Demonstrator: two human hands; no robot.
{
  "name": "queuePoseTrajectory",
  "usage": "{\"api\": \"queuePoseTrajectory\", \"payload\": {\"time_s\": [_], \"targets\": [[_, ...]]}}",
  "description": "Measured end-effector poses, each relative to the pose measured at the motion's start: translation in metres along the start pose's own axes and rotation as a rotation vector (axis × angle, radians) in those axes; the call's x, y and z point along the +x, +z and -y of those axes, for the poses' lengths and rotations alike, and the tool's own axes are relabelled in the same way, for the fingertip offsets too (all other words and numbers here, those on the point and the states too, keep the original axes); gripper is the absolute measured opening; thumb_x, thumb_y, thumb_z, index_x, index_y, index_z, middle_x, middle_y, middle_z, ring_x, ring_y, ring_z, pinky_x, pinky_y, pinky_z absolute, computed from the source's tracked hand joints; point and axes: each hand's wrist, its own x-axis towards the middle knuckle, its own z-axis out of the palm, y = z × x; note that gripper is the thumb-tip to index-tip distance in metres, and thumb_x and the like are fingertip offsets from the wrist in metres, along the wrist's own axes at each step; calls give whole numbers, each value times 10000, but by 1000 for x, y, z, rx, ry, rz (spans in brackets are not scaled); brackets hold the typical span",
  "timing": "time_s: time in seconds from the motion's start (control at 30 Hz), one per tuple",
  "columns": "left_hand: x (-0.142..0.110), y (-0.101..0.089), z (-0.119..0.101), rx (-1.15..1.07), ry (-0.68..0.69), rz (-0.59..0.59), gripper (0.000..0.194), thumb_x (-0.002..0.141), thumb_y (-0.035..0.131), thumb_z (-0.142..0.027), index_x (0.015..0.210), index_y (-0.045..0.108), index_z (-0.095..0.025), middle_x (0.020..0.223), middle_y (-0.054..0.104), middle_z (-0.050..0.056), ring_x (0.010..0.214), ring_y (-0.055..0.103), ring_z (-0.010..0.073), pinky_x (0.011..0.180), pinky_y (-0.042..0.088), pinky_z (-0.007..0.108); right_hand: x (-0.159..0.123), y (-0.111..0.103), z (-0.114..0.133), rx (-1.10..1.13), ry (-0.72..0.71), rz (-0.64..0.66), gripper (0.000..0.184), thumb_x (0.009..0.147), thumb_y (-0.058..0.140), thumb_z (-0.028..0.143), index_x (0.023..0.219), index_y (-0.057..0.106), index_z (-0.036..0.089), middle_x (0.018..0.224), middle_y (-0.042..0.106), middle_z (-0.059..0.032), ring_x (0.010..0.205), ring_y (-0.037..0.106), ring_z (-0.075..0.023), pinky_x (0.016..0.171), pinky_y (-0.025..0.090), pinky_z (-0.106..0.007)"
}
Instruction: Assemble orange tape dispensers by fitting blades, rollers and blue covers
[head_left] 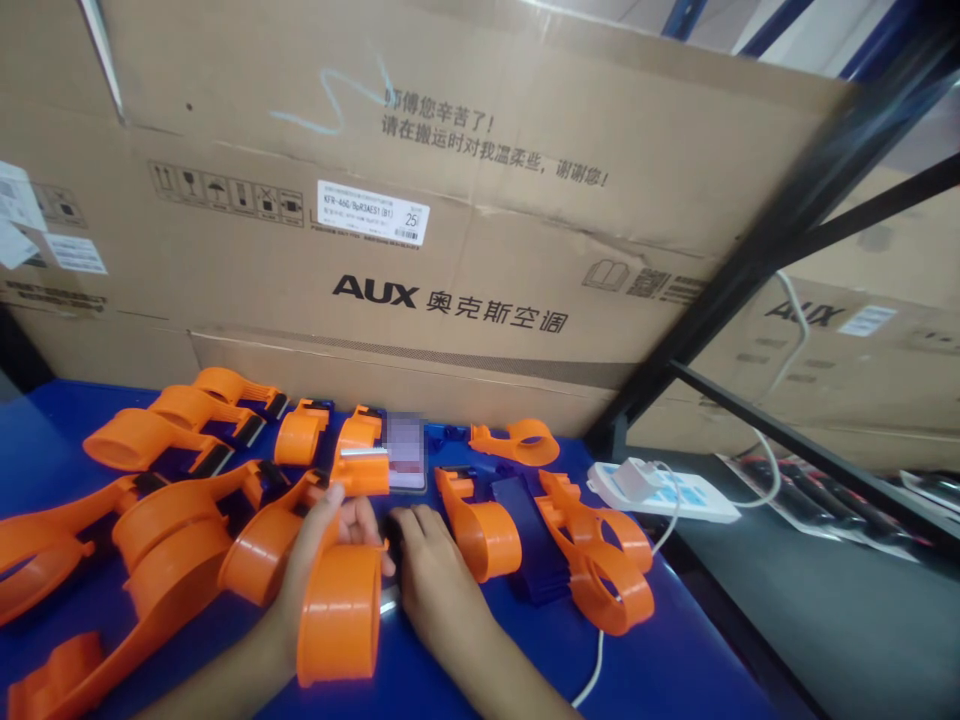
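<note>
While the left hand [328,532] clutches a smooth orange plastic dispenser [341,612] — hoop-shaped, between both hands — the right hand [429,548] curls just beside it (its grip is hidden); beyond the left hand, leftward, three matching dispensers [184,405] bunch together, one white power strip [697,503] right of both hands.

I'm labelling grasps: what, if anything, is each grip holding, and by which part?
The left grip holds an orange tape dispenser by the narrow arm above its ring. Whether the right grip holds the dark piece beside it cannot be told.
</note>
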Motion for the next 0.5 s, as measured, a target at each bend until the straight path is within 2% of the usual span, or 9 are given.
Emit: {"api": "queuePoseTrajectory", "payload": {"time_s": [0.07, 0.13, 0.27, 0.4, 0.5], "targets": [[0, 0, 2, -9, 23, -61, 583, 843, 585, -735, 670, 587, -179, 578, 702, 67, 428, 581, 161, 460, 430, 247, 1, -4, 2, 8, -3, -17, 547, 810, 449, -90, 1242, 635, 190, 1139, 684, -124, 1027, 671, -263, 912, 584, -398], [0, -1, 4, 10, 14, -69, 593, 825, 593, -751, 676, 595, -177, 591, 711, 84, 429, 591, 175, 457, 440, 258, 3, -9, 3, 39, -14, -62, 459, 890, 451, -36, 1256, 624, 181, 1152, 693, -130, 1049, 668, -269, 924, 578, -415], [1, -4, 5, 23, 35, -77, 604, 838, 577, -753, 681, 608, -170, 598, 710, 96, 451, 614, 185, 477, 465, 268, 7, -22, 6, 173, -45, -234, 334, 996, 486, 107, 1294, 603, 202, 1195, 699, -121, 1118, 660, -270, 972, 563, -449], [1, 1, 4, 83, 82, -77, 593, 832, 610, -739, 673, 623, -167, 579, 679, 68, 469, 611, 176, 472, 450, 253, 6, -39, 14, 309, -24, -433, 315, 1026, 510, 179, 1325, 596, 234, 1223, 691, -111, 1130, 671, -246, 964, 571, -422], [0, 11, 6, 172, 165, -87, 561, 833, 638, -708, 660, 609, -175, 573, 654, 51, 481, 606, 175, 478, 439, 253, 4, -49, 18, 307, -50, -511, 322, 1014, 541, 170, 1318, 614, 247, 1262, 678, -113, 1159, 667, -254, 989, 562, -439]]}}
